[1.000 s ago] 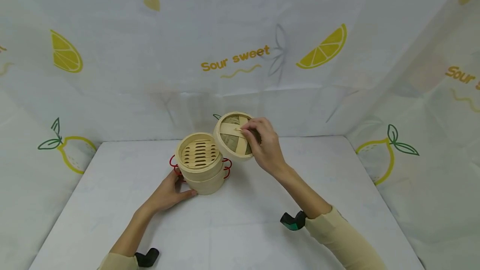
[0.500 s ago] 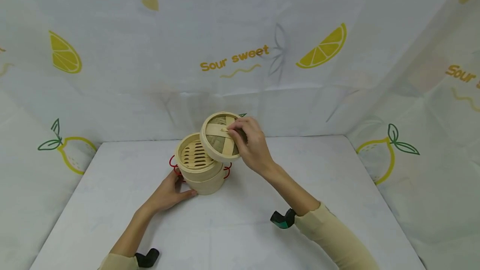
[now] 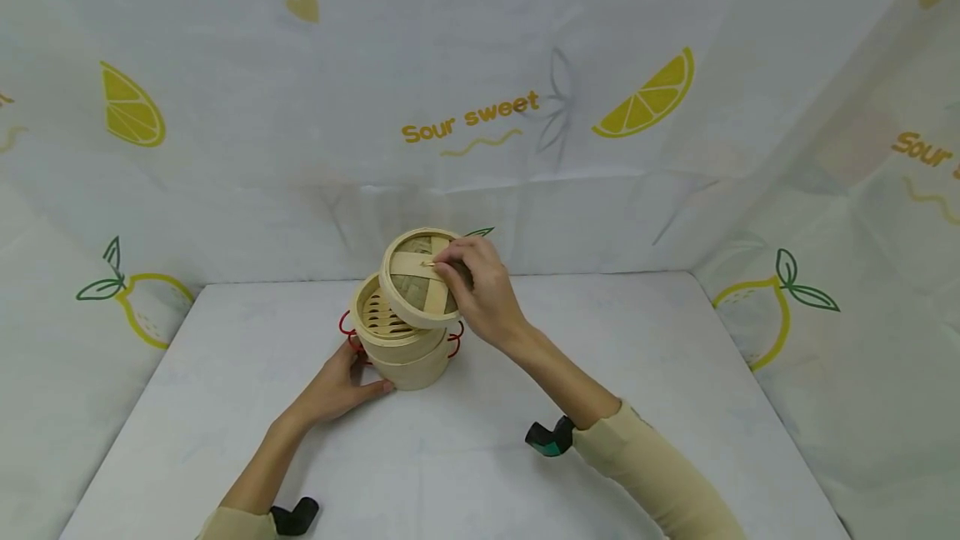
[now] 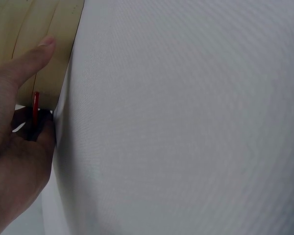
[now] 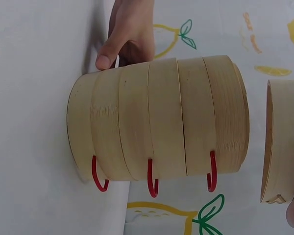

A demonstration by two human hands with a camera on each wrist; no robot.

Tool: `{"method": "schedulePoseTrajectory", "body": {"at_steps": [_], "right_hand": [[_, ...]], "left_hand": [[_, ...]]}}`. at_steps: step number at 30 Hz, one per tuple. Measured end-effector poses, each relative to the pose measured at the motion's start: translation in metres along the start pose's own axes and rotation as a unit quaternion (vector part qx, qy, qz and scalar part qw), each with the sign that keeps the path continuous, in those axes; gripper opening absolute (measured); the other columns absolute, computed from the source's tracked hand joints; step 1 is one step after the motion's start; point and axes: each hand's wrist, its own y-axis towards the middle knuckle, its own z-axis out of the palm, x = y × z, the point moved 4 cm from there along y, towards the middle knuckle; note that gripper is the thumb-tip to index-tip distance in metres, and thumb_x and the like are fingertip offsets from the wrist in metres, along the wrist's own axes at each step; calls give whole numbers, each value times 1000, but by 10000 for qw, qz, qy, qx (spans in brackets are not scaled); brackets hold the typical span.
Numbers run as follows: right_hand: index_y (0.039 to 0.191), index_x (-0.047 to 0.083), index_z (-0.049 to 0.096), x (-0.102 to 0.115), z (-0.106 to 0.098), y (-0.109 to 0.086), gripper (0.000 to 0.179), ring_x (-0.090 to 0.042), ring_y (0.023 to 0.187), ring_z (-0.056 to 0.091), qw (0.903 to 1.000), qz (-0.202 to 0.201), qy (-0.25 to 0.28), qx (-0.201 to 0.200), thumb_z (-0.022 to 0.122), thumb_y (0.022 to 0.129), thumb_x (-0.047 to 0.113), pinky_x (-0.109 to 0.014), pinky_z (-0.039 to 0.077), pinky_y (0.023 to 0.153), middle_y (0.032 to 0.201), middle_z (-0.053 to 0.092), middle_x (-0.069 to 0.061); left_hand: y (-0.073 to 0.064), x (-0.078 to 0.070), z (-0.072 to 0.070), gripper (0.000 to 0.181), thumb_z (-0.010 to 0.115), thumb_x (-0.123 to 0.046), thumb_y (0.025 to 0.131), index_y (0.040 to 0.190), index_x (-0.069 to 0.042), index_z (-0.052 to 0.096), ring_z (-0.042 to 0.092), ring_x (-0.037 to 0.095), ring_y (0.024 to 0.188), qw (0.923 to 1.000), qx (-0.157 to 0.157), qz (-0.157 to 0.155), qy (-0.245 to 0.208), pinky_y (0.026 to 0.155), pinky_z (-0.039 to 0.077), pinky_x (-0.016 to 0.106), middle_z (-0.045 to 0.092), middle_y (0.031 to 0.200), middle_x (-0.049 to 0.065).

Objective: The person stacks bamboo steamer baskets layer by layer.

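A round bamboo steamer (image 3: pixel 411 367) of stacked tiers stands on the white table, its slatted top tier (image 3: pixel 378 315) partly showing. Red loop handles (image 5: pixel 153 178) stick out from its sides. My left hand (image 3: pixel 333 387) grips the base from the left, thumb along the front wall and fingers reaching behind by a red loop. With thumb and fingertips, my right hand (image 3: pixel 483 290) pinches the small loop on top of the domed bamboo lid (image 3: pixel 408 290). The lid hangs tilted above the right part of the steamer; the right wrist view shows a gap between lid (image 5: pixel 284 139) and top tier.
White cloth printed with lemons hangs behind the table (image 3: pixel 450 473) and at both sides. The steamer stands near the table's back edge. A black device (image 3: pixel 551 437) is strapped at the right wrist, another black device (image 3: pixel 295 516) at the left.
My right hand has carried the lid leftward, from beside the steamer to over its top, covering more of the slats. My left hand and the steamer have stayed put.
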Motion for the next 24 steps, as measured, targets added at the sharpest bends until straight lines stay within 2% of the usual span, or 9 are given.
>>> {"method": "schedulePoseTrajectory", "body": {"at_steps": [7,14,24], "right_hand": [[108,-2,74,5,9,2,8,-31,114,65,9999,-78,-56,113,71,104,5,-40,59,100,113,69,-16],[108,-1,74,11,18,4,9,-29,108,65,9996,-111,-120,225,72,104,6,-38,58,94,111,69,-15],[107,0,75,11,30,2,9,-29,113,65,9992,-16,-254,300,72,104,8,-40,56,101,111,70,-14]], "left_hand": [[0,2,1,85,93,-30,89,157,-10,46,61,7,122,10000,-11,2,40,112,54,35,65,142,6],[1,4,1,84,93,-31,88,155,-9,48,61,7,119,9999,-25,-102,-25,110,54,33,66,137,5],[0,4,1,83,93,-32,88,155,-8,48,61,9,120,9998,-16,-190,-1,112,53,37,67,137,4]]}}
